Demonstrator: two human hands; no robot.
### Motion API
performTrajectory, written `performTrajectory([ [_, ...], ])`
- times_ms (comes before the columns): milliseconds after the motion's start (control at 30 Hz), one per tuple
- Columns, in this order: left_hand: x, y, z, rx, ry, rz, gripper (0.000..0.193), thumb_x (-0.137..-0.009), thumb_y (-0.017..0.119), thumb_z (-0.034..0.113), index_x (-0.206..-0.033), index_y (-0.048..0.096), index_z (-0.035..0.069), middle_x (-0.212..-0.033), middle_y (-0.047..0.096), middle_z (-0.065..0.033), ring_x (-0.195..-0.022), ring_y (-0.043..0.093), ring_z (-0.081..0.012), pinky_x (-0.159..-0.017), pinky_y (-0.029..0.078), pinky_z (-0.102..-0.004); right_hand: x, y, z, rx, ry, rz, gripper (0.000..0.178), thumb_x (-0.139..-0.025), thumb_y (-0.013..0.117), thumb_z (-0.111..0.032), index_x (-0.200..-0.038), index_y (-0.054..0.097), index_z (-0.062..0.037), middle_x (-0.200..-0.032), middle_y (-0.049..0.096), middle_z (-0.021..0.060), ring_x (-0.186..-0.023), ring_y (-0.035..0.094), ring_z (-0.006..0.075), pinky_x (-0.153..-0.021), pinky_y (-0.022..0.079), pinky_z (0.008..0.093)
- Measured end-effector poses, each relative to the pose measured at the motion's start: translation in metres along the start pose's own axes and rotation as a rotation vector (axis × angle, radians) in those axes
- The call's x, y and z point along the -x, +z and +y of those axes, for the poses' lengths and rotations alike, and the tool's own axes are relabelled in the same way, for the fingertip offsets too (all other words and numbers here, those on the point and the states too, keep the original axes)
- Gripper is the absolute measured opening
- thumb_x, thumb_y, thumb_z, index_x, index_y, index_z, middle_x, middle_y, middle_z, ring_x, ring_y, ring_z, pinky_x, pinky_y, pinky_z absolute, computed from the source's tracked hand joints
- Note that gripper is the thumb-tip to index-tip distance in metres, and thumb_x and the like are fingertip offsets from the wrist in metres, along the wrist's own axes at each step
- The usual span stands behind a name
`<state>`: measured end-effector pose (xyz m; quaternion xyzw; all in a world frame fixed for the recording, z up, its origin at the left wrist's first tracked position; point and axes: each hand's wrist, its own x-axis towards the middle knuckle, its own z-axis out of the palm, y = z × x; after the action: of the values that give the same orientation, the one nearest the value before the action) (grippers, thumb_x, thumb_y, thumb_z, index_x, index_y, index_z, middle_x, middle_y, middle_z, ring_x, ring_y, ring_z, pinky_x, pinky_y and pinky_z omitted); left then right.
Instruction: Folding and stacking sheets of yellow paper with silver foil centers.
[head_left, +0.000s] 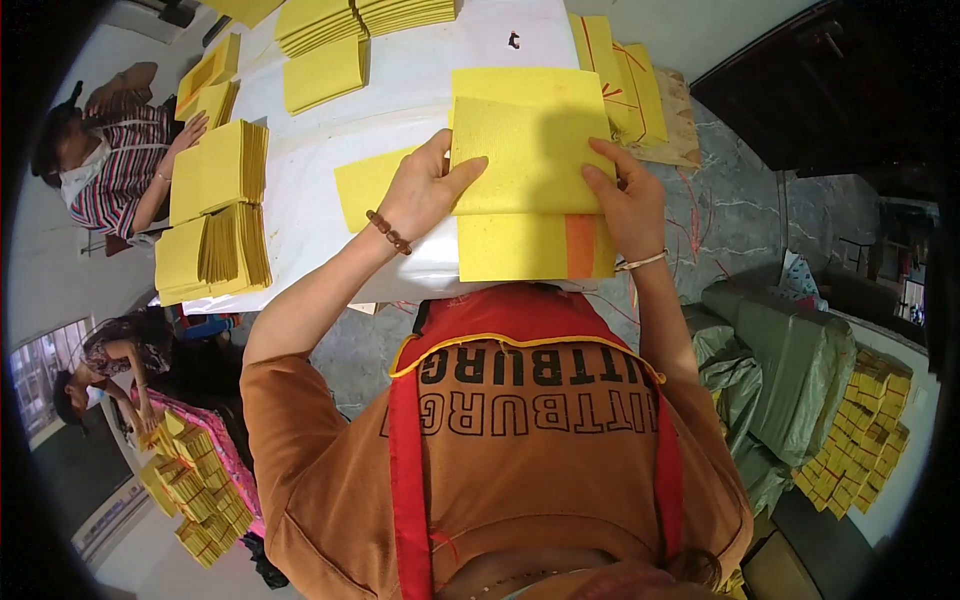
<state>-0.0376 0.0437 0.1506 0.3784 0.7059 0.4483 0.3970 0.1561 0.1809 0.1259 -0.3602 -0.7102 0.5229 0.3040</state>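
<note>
Both my hands grip a folded yellow paper sheet by its sides at the near edge of the white table. My left hand pinches its left edge with the thumb on top. My right hand holds the right edge, thumb also on top, fingers partly beneath. Under it, more yellow paper shows, with an orange strip near the right side. Another yellow sheet lies flat beside my left hand, partly covered by it. How many layers I hold cannot be made out.
Yellow paper stacks line the table's left side, where a person in a striped top works. More stacks lie at the far side. Tied yellow bundles sit right. Further off are another person, bundle piles and green wrapped bales.
</note>
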Motion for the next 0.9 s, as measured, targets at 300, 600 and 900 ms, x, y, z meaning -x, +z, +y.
performTrajectory([
  [300,0.016,-0.001,0.025,-0.684,0.571,0.330,0.040,-0.078,0.066,0.020,-0.113,0.050,0.006,-0.093,0.058,-0.0089,-0.080,0.055,-0.0212,-0.066,0.041,-0.0325,-0.001,0.001,0.002,0.175,-0.027,0.070,0.031,-0.077,0.064,-0.021,-0.103,0.063,-0.0053,-0.083,0.065,0.0168,-0.069,0.063,0.0240,-0.063,0.047,0.0320],
  [600,0.018,0.038,0.012,-0.981,0.768,-0.204,0.068,-0.078,0.057,0.045,-0.132,0.038,0.008,-0.137,0.034,-0.0119,-0.129,0.028,-0.0292,-0.104,0.022,-0.0461,0.000,0.000,0.004,0.141,-0.042,0.059,0.029,-0.076,0.064,-0.019,-0.102,0.063,-0.0039,-0.087,0.064,0.0159,-0.072,0.062,0.0251,-0.064,0.047,0.0311],
  [900,0.018,0.036,0.000,-0.984,0.764,-0.200,0.068,-0.078,0.057,0.045,-0.132,0.038,0.008,-0.138,0.032,-0.0124,-0.130,0.024,-0.0295,-0.105,0.020,-0.0453,0.054,-0.008,-0.017,0.881,-0.525,-0.201,0.049,-0.082,0.055,-0.034,-0.123,0.049,-0.0084,-0.136,0.040,0.0099,-0.126,0.034,0.0289,-0.101,0.020,0.0516],
])
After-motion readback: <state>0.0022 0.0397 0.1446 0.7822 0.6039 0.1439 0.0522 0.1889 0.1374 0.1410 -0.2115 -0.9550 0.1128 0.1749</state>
